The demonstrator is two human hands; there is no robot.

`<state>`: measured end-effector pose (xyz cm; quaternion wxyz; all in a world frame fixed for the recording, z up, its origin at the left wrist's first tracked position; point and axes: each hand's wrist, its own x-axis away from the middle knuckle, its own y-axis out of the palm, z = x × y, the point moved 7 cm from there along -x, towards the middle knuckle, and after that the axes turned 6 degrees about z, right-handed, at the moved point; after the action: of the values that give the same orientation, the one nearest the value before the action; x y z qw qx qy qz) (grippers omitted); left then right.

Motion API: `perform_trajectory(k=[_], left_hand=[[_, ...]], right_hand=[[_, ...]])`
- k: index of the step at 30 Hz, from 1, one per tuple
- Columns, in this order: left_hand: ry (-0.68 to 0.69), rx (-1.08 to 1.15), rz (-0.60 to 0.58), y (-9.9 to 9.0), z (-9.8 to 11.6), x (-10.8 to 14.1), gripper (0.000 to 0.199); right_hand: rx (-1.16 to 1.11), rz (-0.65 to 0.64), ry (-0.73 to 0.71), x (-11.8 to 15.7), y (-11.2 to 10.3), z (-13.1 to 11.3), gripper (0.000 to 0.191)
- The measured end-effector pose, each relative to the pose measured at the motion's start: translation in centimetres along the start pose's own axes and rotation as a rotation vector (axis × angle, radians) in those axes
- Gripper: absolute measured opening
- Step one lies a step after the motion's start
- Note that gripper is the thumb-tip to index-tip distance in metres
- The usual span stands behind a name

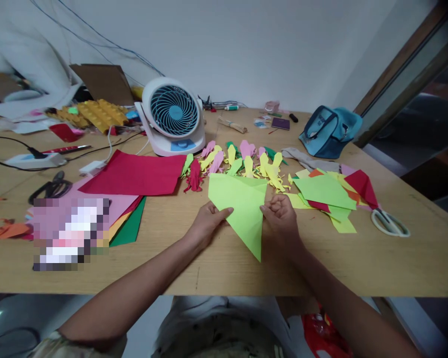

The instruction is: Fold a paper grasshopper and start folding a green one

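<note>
A light green sheet of paper (pixel 242 209), folded to a downward-pointing triangle, is held up between my two hands over the front of the table. My left hand (pixel 211 223) pinches its left edge, thumb on the near face. At the right edge, my right hand (pixel 281 219) grips the paper with thumb and curled fingers. Just beyond the paper lie several small cut-paper figures (pixel 272 171) in yellow, pink, green and red with fringed ends. To the right is a pile of coloured paper pieces (pixel 326 191), and white-handled scissors (pixel 390 223) lie by it.
A white fan (pixel 175 112) stands behind the cut figures. Left of my hands are a red sheet (pixel 142 174), a pixelated flat object (pixel 74 231) on coloured sheets, dark-handled scissors (pixel 52 186) and a power strip (pixel 37 160). A blue bag (pixel 330 132) sits at back right.
</note>
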<state>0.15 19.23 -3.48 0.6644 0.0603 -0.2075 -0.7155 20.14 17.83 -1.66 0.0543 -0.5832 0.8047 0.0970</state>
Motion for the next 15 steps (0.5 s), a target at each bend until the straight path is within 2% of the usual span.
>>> perform_trajectory(k=[2, 5, 7, 9, 12, 15], left_hand=[[0.064, -0.001, 0.07, -0.7, 0.9, -0.2, 0.043], [0.242, -0.022, 0.177, -1.6, 2.7, -0.1, 0.051], [0.391, -0.064, 0.198, -1.9, 4.0, 0.2, 0.048], [0.502, -0.127, 0.189, -1.8, 4.7, 0.5, 0.037], [0.541, -0.28, 0.144, -1.3, 4.8, 0.8, 0.023], [0.481, -0.356, 0.102, -0.9, 4.0, 0.7, 0.021]], right_hand=[[0.055, 0.032, -0.084, 0.0, -0.3, -0.6, 0.028], [0.131, 0.01, -0.141, 0.3, -0.3, -1.1, 0.016], [0.153, -0.022, -0.143, 0.5, 0.0, -1.3, 0.015], [0.157, -0.044, -0.133, 0.7, 0.2, -1.3, 0.017], [0.169, -0.076, -0.115, 0.9, 0.4, -1.2, 0.021], [0.202, -0.119, -0.112, 1.0, 0.7, -1.1, 0.027]])
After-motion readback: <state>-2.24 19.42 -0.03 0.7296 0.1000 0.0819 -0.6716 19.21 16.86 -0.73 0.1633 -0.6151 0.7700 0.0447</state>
